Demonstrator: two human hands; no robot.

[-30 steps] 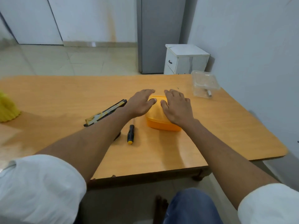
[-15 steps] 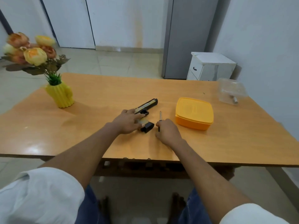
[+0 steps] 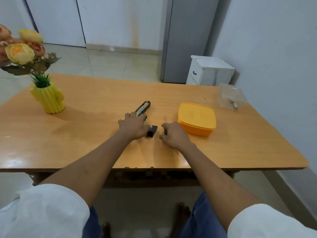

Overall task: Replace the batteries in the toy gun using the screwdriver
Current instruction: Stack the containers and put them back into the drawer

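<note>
Both hands are down on the wooden table, about midway along it and nearer the near edge than the far one. Bare wood runs wide to the left, all the way to the yellow cactus vase of flowers by the far-left corner, and there is a bare stretch to the right toward the near-right corner. Close in on the right it gets tight: the orange lidded box sits just beside the right hand. A clear plastic container sits at the far-right corner, near the wall.

The left hand lies over the toy gun, fingers curled down on its middle; the barrel pokes out toward the far edge and the black grip end shows just right of the fingers. The right hand is closed round the screwdriver, black handle in the fingers, thin shaft pointing toward the far edge. Gun and screwdriver lie near each other, a narrow strip of table between the hands.
</note>
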